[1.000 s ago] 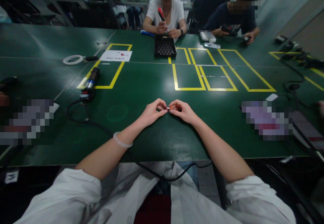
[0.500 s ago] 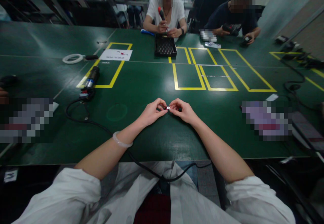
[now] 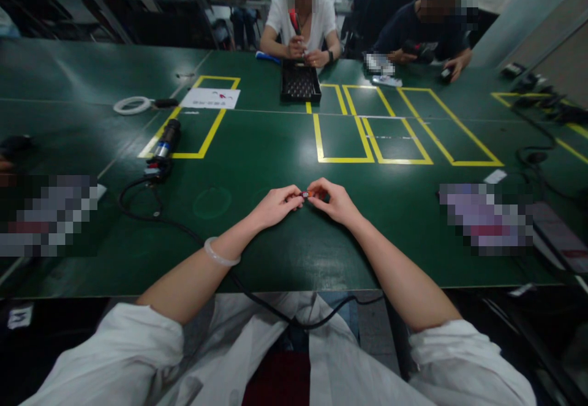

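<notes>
So the left hand has just changed its hold: half a second ago its fingers were arched up in a round pinch, and now they're lower and curled in flatter, while the right hand looks pretty much the same. The tiny part shows more orange-red now, where it looked mostly pale and shiny a moment back. My read is that it's being turned or regripped, so the handwork isn't finished with it, but it's too small to say what it is. Grip-wise, both hands are pinched on it, fingertips nearly meeting, with the part between them just above the green table. Off to the left there's a black cylinder lying by the yellow tape, with a cable running back under the left forearm, plus a white coil farther up. Across the table a person holds a red and black tool over a black tray. As for writing, the white card has a line of print and a small red picture, but I can't read it. No brand I can make out anywhere; the label at lower left is just dark marks.
</notes>
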A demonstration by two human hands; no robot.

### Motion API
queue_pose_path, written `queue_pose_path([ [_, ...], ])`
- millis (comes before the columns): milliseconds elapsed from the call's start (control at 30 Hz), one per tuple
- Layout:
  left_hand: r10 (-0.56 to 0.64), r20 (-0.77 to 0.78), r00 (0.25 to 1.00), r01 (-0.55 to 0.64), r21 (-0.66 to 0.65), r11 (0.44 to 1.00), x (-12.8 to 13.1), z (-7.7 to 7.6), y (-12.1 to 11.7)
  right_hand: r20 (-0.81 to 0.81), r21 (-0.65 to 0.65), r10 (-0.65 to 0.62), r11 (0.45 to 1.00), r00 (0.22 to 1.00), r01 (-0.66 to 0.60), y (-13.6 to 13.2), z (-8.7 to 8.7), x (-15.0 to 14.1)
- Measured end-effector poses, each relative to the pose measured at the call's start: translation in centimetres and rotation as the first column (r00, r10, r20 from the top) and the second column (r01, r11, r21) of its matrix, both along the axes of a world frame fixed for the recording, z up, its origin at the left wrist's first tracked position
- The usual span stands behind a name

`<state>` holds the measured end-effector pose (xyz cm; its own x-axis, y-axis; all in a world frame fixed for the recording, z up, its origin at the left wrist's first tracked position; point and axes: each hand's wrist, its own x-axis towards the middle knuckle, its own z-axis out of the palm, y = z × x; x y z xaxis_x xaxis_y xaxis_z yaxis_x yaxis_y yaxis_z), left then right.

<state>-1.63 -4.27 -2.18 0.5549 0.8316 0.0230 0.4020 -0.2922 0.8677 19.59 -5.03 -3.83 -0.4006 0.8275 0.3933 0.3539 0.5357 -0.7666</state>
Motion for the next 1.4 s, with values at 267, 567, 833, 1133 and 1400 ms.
queue_pose_path([
  [267, 0.005, 0.012, 1.000, -0.005, -0.030, 1.000, -0.14, -0.13, 0.26, 0.027, 0.005, 0.012, 1.000, 1.000, -0.012, -0.13, 0.10, -0.09],
  [567, 0.005, 0.008, 1.000, -0.005, -0.030, 1.000, -0.06, -0.12, 0.13, 0.040, -0.017, 0.009, 1.000, 0.999, -0.008, -0.16, 0.18, -0.14],
  [833, -0.011, -0.004, 1.000, 0.011, -0.008, 1.000, 0.00, -0.01, 0.08, 0.008, -0.021, 0.017, 1.000, 1.000, -0.017, -0.09, -0.02, -0.09],
  [1133, 0.009, -0.038, 0.999, -0.008, 0.026, 1.000, 0.01, 0.32, -0.07, 0.030, -0.036, 0.004, 0.999, 1.000, -0.003, -0.08, -0.17, -0.14],
  [1400, -0.008, -0.042, 0.999, 0.009, 0.016, 1.000, -0.07, 0.22, -0.02, 0.040, -0.040, 0.004, 0.999, 0.999, -0.003, -0.16, 0.08, -0.21],
])
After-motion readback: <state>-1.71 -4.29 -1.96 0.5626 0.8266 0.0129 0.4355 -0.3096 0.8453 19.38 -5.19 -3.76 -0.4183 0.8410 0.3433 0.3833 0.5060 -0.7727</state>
